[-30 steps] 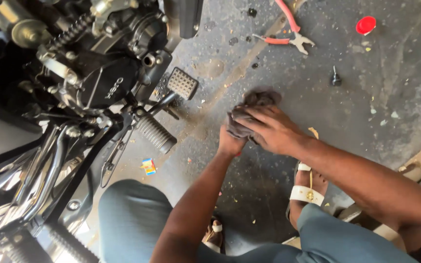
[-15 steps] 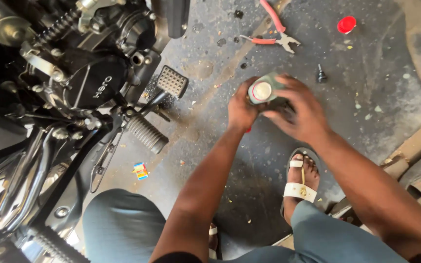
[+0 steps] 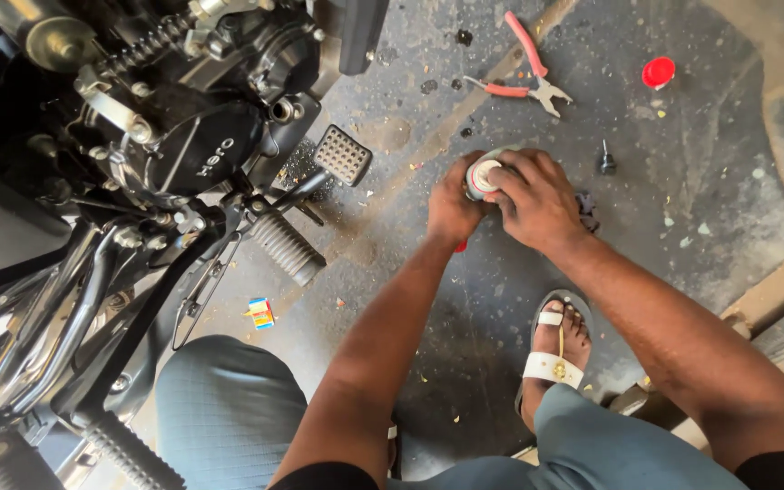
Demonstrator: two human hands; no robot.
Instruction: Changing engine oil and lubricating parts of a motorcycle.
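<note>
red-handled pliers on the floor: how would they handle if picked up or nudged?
The red-handled metal pliers lie flat on the gritty concrete floor, so they would probably slide, not roll. Steel jaws suggest they are stiff and fairly heavy for their size. The handles are spread, so they would likely swing at the pivot when lifted by one.

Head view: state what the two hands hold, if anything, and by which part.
Both hands grip a small round container: left hand around its body, right hand over its top.

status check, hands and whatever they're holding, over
Left hand and right hand both in a grip on a small round container, white end up. Pliers and red cap on floor beyond, apart.
</note>
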